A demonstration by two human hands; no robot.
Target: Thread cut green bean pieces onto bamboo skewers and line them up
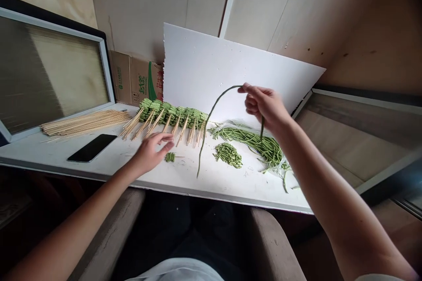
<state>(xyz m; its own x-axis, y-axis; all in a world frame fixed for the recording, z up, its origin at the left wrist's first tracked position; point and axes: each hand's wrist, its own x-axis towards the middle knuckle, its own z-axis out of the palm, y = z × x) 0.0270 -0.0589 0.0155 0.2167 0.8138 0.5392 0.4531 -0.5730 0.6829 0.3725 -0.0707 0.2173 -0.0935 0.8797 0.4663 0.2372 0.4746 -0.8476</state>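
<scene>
White garment [178,270] at 6 o'clock, cut off by frame. White bench [187,180] beyond. Left hand [152,153]: grip spread, empty, by short bean row [170,157]. Phone [92,147] at 10. Bean pieces [229,154] at 12. Right hand [265,107]: grip pinching long bean [205,129], partly hidden. Bean heap [263,144] at 1, clear bag edges indistinct. Bare skewers [85,124] at 10, loaded skewers [174,113], carton [123,74] at 11. White board [231,66] against wall [148,4].

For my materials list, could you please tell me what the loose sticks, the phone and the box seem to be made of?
Loose sticks: bamboo or wood, seemingly unvarnished, going by their pale tan colour.
Phone: probably glass-fronted, being smooth and black.
Box: matte cardboard, judging by its brown, printed face.
</scene>
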